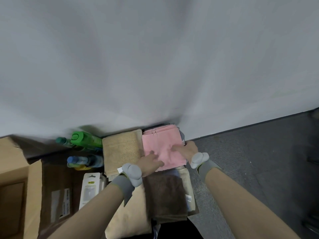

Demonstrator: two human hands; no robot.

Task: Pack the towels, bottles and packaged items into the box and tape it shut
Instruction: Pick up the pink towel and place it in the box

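Observation:
A folded pink towel lies near the wall. My left hand rests flat on its near left part. My right hand grips its right edge. A beige towel lies to its left, a brown towel and a cream towel lie nearer to me. Green bottles and a blue and yellow bottle lie left of the towels. A white packaged item sits below the bottles. The open cardboard box stands at far left.
A white wall rises right behind the towels and bottles. Grey carpet stretches to the right. A flat brown cardboard sheet with labels lies between the box and the packaged item.

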